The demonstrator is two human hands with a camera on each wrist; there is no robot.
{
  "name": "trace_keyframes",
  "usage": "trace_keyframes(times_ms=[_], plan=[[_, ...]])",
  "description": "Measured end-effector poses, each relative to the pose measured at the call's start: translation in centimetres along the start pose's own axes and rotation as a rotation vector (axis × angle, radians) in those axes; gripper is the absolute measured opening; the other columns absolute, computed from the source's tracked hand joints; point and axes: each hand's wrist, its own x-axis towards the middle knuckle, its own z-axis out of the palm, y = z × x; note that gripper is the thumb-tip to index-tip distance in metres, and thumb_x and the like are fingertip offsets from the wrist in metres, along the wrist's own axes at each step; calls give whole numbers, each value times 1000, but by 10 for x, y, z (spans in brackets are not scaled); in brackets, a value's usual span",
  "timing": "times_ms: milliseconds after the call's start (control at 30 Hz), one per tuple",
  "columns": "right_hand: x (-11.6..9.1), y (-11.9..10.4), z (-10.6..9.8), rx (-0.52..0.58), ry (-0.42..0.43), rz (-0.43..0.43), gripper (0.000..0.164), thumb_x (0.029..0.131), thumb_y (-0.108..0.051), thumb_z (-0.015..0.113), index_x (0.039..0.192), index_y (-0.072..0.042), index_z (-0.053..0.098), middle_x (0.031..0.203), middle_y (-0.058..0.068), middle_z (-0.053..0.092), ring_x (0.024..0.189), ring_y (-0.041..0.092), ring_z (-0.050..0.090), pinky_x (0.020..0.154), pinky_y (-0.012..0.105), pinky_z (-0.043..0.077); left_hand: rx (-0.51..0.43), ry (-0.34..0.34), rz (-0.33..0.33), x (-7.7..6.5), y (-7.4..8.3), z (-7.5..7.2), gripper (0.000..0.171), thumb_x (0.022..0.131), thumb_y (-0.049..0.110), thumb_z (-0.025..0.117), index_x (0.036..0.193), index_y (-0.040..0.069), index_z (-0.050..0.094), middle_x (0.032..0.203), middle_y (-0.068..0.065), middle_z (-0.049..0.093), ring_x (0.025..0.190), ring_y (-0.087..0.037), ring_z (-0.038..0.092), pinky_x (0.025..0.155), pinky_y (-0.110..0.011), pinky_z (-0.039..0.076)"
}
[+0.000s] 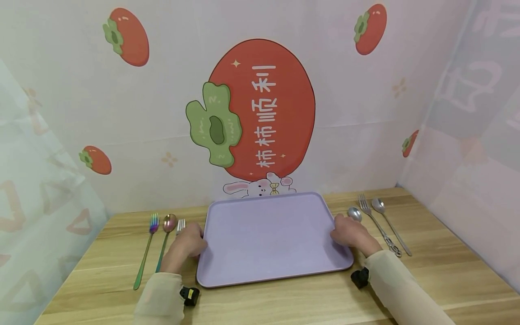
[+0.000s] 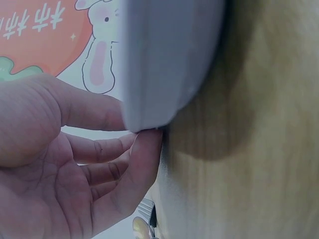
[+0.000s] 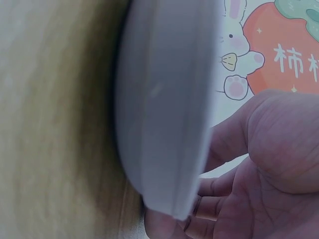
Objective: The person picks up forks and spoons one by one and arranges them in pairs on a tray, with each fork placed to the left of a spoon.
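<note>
A flat lavender tray (image 1: 268, 239) with a low rim lies between both hands over the wooden table. My left hand (image 1: 187, 243) pinches its left edge; in the left wrist view the thumb lies against the tray's side (image 2: 169, 59) and a fingertip tucks beneath the rim. At the opposite edge, my right hand (image 1: 352, 232) grips the tray likewise, with a fingertip under the rim in the right wrist view. Beside the left hand is a silver fork (image 1: 181, 225), mostly hidden by it. A silver spoon (image 1: 355, 213) shows just beyond the right hand, its handle hidden.
Left of the tray lie a rainbow-coloured fork (image 1: 154, 224) and a coppery spoon (image 1: 169, 222) with a green handle. On the right are a silver fork (image 1: 364, 206) with an ornate handle and another silver spoon (image 1: 378, 206). A printed cloth (image 1: 162, 104) hangs behind the table.
</note>
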Motion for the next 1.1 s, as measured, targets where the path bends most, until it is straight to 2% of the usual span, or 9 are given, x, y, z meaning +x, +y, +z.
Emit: trace_keyframes(times_ms=[1100], plan=[[-1,0,-1,2,11,-18,26,89,-6,52,106,14,51,81,15,55,69,27,55,59,36,45,8,5,-2,-1,2,0,6,81,-6,56,78,-2,61,68,-11,60,60,-22,61,52,-30,46]])
